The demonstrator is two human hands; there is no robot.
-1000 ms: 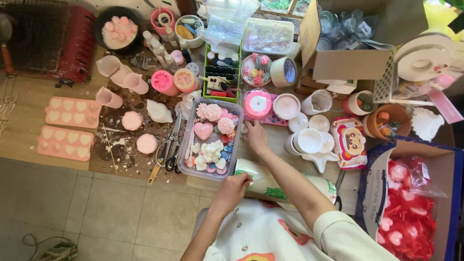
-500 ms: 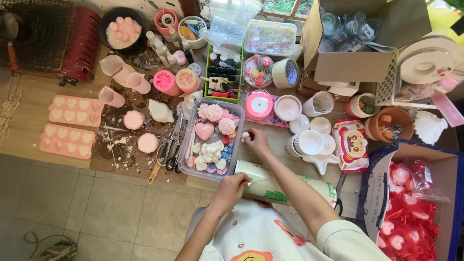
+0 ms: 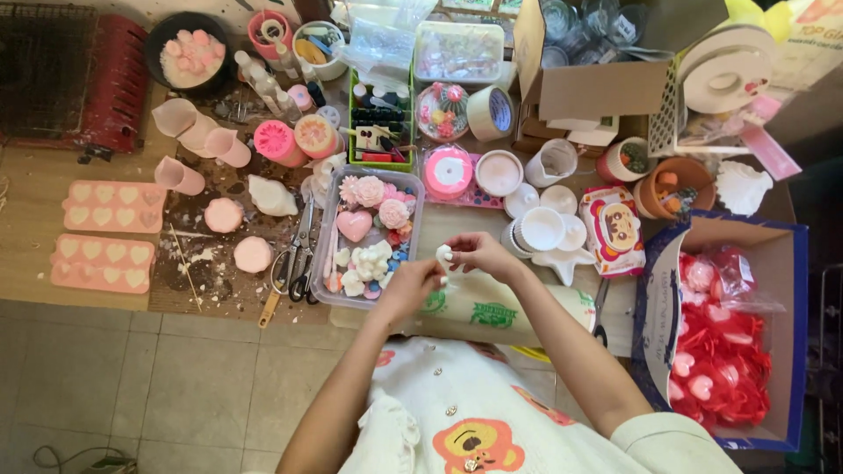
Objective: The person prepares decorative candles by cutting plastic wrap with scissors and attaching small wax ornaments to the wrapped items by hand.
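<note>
Overhead view of a crowded craft bench. The right hand (image 3: 479,254) pinches a small white moulded piece (image 3: 445,255) between its fingertips, and the left hand (image 3: 413,285) closes on the same piece from below, so both hands share it above the white printed roll (image 3: 492,312) lying along the near edge of the wooden table (image 3: 35,193). Just to the left stands the clear plastic tray (image 3: 327,263) of pink and white moulded flowers and hearts. A light fingertip grip, held over the bench, seems best for so small and probably brittle a piece.
</note>
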